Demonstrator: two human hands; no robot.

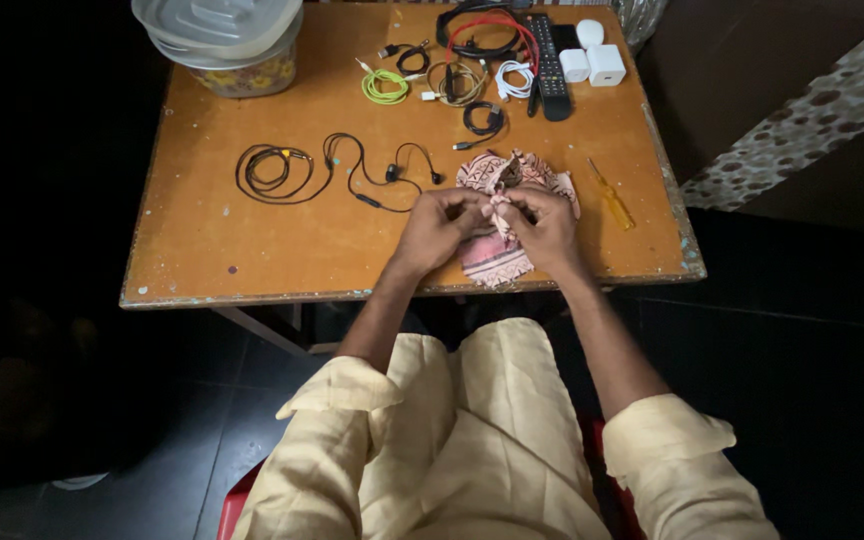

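A small pink patterned cloth pouch (pixel 492 255) lies at the front edge of an orange wooden table (pixel 212 240). My left hand (pixel 434 228) and my right hand (pixel 544 225) both pinch the cloth at its middle, fingers closed on the fabric or its drawstring. A black wired earphone (pixel 352 172) lies uncoiled just left of my left hand. A yellow-handled screwdriver (pixel 612 198) lies to the right of my right hand.
At the table's far side lie several coiled cables, among them a green one (pixel 384 87) and a white one (pixel 514 78), a black remote (pixel 550 70), white chargers (pixel 606 64) and stacked plastic containers (pixel 227 40). Dark floor surrounds the table.
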